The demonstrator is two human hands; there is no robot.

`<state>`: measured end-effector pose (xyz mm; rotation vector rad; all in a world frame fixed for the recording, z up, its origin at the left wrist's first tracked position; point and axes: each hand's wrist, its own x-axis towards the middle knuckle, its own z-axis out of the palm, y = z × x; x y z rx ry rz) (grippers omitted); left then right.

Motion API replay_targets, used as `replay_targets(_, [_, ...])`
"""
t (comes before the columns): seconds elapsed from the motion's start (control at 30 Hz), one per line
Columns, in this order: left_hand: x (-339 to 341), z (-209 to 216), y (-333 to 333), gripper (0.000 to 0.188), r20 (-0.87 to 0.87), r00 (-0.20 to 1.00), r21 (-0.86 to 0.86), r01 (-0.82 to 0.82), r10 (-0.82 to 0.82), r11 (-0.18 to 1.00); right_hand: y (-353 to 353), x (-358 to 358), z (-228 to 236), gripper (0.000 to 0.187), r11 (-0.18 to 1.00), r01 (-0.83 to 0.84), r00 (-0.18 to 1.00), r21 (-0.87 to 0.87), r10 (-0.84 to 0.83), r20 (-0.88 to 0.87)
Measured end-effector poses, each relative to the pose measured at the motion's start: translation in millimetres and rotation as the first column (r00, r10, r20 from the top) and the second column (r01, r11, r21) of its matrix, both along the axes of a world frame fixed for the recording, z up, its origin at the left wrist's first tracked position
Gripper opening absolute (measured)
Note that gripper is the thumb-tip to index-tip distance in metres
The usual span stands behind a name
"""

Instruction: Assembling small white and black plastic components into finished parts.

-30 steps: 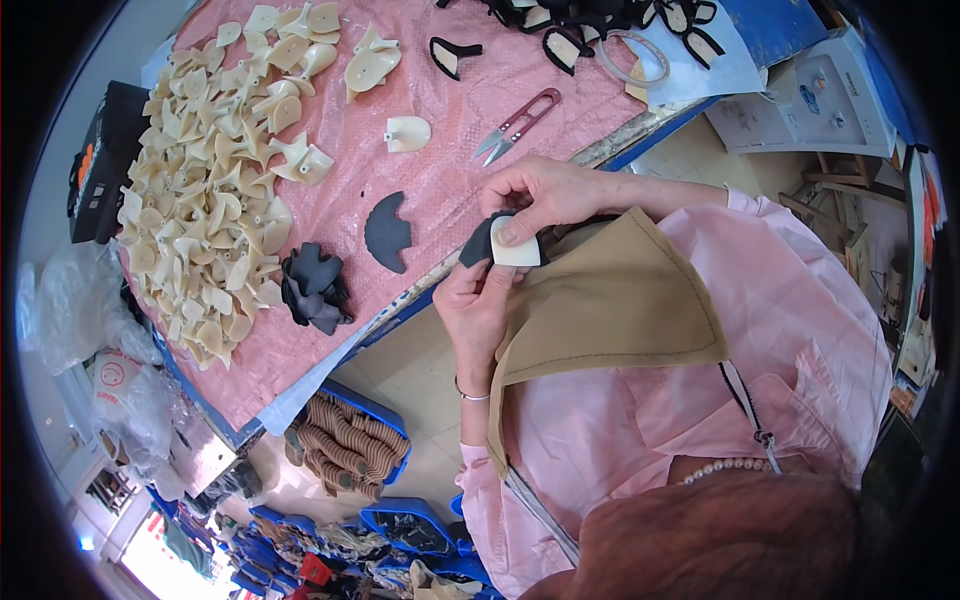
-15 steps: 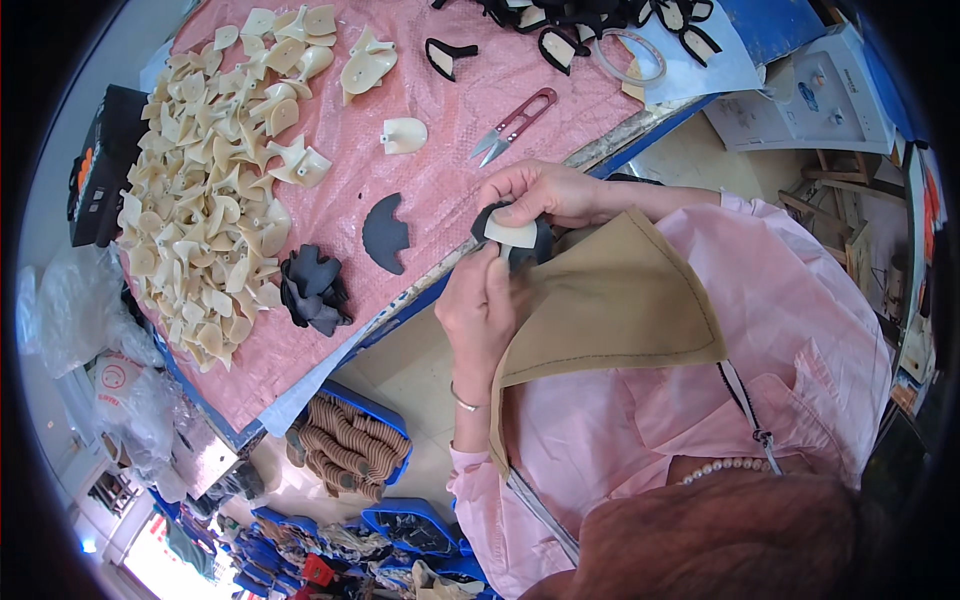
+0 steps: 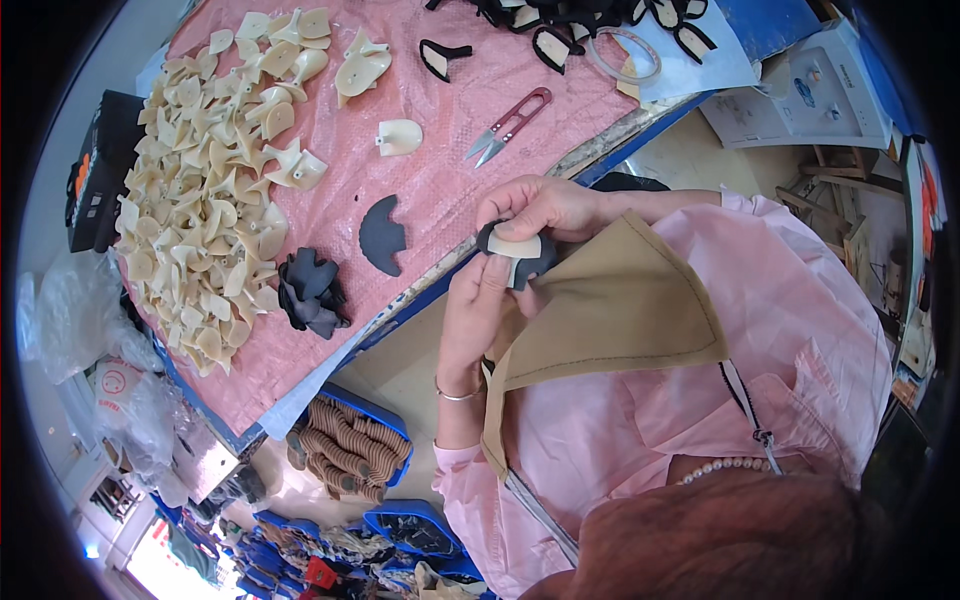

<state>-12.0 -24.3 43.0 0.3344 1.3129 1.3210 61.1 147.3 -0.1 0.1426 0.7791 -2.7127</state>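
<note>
In the head view, both bare hands meet just off the table's edge, above the brown apron [image 3: 620, 310]. The right hand [image 3: 552, 208] pinches a cream plastic piece [image 3: 512, 244] and a dark grey cloth piece [image 3: 524, 273] from above, its thumb on the cream piece. The left hand [image 3: 474, 304] grips from below, thumb against the lower part of the cream piece; its other fingers are partly hidden. The dark cloth lies against the plastic and shows around it.

On the pink sheet [image 3: 335, 205], a dark cut-out [image 3: 382, 237] lies near the hands, with a dark bundle [image 3: 312, 292] to its lower left. Farther left spreads a heap of cream parts [image 3: 205, 210]. A single cream part [image 3: 400, 137] lies between the heap and the red-handled snips [image 3: 508, 125], whose blades stand apart. A clear ring [image 3: 655, 65] rests near the far edge, beside black-edged pieces [image 3: 553, 50].
</note>
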Motion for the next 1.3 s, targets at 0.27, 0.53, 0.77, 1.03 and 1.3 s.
replay_targets(0.27, [1,-2,-7,0.03,-0.138,0.989,0.019,0.048,-0.045,0.999,3,-2,-3,0.018,0.998,0.018,0.996,0.052,-0.023,0.092])
replay_targets(0.53, [-4,-3,-20,0.032,-0.097,0.994,0.099,0.065,-0.056,0.993,10,-13,5,0.033,0.99,0.0,0.983,0.144,0.026,-0.179])
replay_targets(0.77, [-5,3,-13,0.033,-0.084,0.991,0.083,0.107,-0.1,0.991,10,-14,5,0.032,0.996,-0.063,0.974,0.067,0.076,-0.212])
replay_targets(1.03, [-13,-6,-18,0.038,0.167,0.947,0.127,-0.298,0.275,0.946,24,-20,11,0.041,0.789,0.386,0.887,0.478,-0.175,-0.427])
replay_targets(1.3, [-6,-13,1,0.034,0.262,0.952,0.387,-0.255,0.16,0.886,5,-10,15,0.029,0.035,0.85,0.527,0.526,-0.01,-0.85])
